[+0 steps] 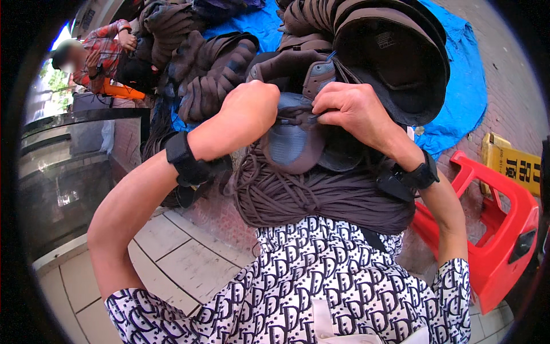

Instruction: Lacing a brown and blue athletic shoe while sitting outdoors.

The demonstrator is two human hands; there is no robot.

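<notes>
A brown and blue shoe upper [292,148] lies in front of me, toe toward my body, over a big bundle of dark brown shoelaces [321,198]. My left hand [250,109] is closed in a fist at the upper's left side; its fingertips are hidden. On the other side my right hand [356,109] is closed, thumb and fingers pinching a dark lace beside the eyelets. Between both hands, dark lace crosses the upper's throat. An eyelet flap [318,77] with punched holes stands up just beyond my right fingers.
Behind the upper, stacked shoe uppers [395,57] and more piled uppers [220,69] lie on a blue tarp [467,86]. To the right are a red plastic stool [498,223] and a yellow box [515,163]. A dark glossy panel [74,166] stands left. Far left, another person [103,54] sits.
</notes>
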